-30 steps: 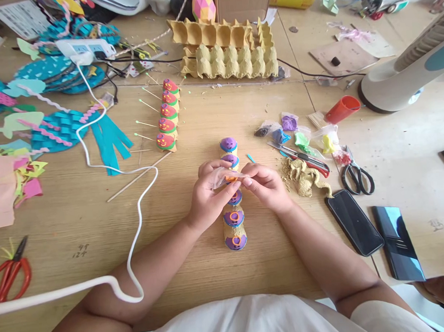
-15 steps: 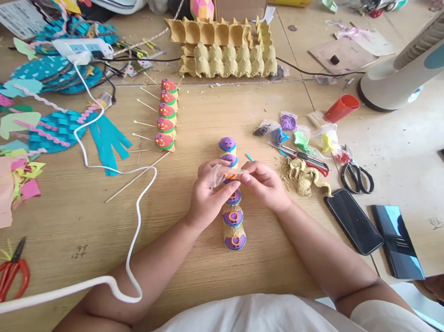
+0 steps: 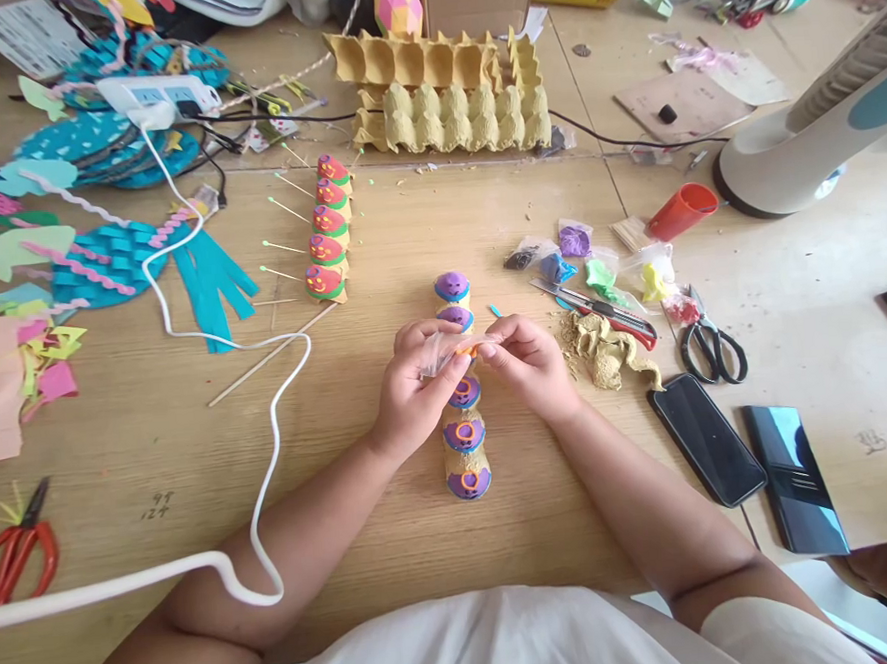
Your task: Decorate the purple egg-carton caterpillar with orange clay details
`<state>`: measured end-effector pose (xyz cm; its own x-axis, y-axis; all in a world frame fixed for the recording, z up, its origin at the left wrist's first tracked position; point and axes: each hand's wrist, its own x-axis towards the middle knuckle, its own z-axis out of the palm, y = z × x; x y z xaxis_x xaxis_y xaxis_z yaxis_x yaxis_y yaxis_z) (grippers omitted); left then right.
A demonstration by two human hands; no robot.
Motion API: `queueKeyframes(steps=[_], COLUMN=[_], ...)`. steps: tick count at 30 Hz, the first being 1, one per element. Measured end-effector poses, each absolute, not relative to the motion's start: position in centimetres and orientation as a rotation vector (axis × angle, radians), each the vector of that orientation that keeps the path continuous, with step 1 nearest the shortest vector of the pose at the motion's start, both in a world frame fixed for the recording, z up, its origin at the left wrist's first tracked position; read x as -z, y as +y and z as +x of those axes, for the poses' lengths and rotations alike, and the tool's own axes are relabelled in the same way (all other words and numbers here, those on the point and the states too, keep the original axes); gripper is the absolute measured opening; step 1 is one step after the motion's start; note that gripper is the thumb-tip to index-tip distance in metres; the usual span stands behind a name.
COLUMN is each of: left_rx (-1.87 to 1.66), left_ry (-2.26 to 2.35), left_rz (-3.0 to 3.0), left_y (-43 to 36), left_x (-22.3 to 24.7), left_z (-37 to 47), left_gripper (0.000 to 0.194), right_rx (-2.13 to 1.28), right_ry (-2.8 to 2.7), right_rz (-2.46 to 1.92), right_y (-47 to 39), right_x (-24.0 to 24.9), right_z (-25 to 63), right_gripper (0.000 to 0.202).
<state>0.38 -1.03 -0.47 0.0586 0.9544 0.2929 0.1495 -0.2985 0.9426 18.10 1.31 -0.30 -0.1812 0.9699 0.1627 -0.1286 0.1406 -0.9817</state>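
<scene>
My left hand is closed on a clear plastic bag with orange clay at its right end. My right hand pinches the bag's right end beside the clay. Both hands are held over a row of egg-carton cups covered in purple clay with blue edges, standing on the table. Orange rings show on the nearer cups, while the farther ones have small dark marks and no ring in sight. My hands hide the middle of the row.
A red and green cup row stands at back left. Bagged clay, a cutter, black scissors and a phone lie right. A white cable crosses the left side; egg cartons sit behind.
The fingers of both hands have shifted slightly around the bag, and more of the orange clay shows between them. The whole view has moved a little.
</scene>
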Motion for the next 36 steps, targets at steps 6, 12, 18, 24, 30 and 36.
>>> queueKeyframes(steps=[6,12,18,24,30,36], left_rx=[-1.338,-1.374,-1.374,-1.364,-1.331,-1.322], left_ry=[1.167,1.279,1.328,1.244,1.140,1.123], left_rz=[1.579,1.666,1.752,1.651,1.494,1.522], left_y=[-0.95,-0.88,-0.78,-0.84,-0.94,-0.89], left_x=[0.48,0.41,-0.10,0.26,0.51,0.19], left_z=[0.40,0.37,0.44,0.56,0.62,0.42], left_gripper=[0.024,0.020,0.021,0.020,0.022,0.024], right_rx=[-1.276,-1.199,-1.176,-1.140,-1.270,-1.321], right_ry=[-1.400,-1.525,-1.483,-1.428,-1.383,-1.388], right_rz=[-0.919,-0.928,-0.944,-0.974,-0.898,-0.852], right_y=[1.08,0.94,1.07,1.34,1.36,1.14], right_x=[-0.11,-0.49,0.05,0.21,0.06,-0.10], right_z=[18.18,17.98,17.95,18.01,17.95,18.04], right_gripper=[0.032,0.033,0.034,0.041,0.043,0.040])
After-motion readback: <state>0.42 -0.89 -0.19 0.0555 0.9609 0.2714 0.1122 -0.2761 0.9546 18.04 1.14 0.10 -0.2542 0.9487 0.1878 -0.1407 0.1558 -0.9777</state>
